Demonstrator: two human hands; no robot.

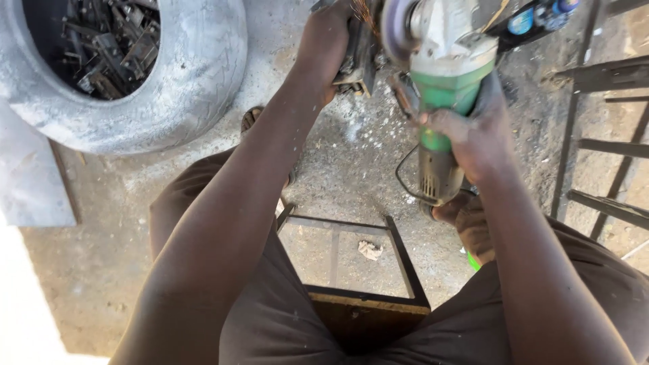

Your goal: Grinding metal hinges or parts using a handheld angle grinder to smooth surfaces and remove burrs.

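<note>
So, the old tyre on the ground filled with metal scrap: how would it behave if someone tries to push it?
The tyre lies flat on the ground, so it probably would not roll. Its hollow is packed with metal scrap, so it is likely heavy and would drag rather than slide easily. The dusty rubber wall looks thick, so it should flex only a little.

The grinder (443, 101) has a green body with a pale grey head and a grey, dusty tail end, and its disc (399, 27) is dull grey. The tyre (196, 81) is whitish grey with a faint tread pattern, holding dark rusty scrap (111, 44). The floor (351, 155) is speckled grey-brown, the metal frame (405, 263) black, the trousers (270, 311) dark brown.
</note>
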